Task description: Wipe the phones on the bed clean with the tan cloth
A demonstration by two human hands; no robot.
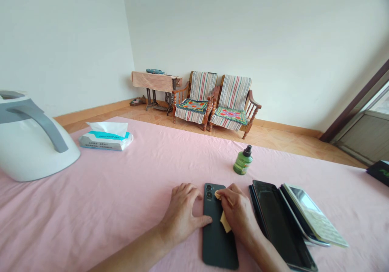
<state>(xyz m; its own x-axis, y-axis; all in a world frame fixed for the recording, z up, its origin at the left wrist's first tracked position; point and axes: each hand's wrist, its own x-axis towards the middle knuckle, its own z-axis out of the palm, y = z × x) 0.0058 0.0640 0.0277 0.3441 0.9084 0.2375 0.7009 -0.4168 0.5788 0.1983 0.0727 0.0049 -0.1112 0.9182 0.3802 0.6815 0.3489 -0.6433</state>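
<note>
A dark phone [217,239] lies back up on the pink cloth, its camera lenses at the far end. My left hand [182,211] rests at the phone's left side, fingers apart, with the thumb on the phone's back. Pinched in my right hand [238,209] is a yellowish cloth [225,222], pressed on the phone near the lenses. Part of the cloth hangs out below my right hand. Just right of my right hand are stacked dark phones [281,223] and a second stack with a light patterned device [319,215] on top.
A green spray bottle [242,161] stands beyond the phones. At the left are a white kettle [33,142] and a tissue pack [106,137]. A black box [379,171] sits at the right edge. Two wooden chairs [232,98] and a draped sewing table [153,81] stand by the wall.
</note>
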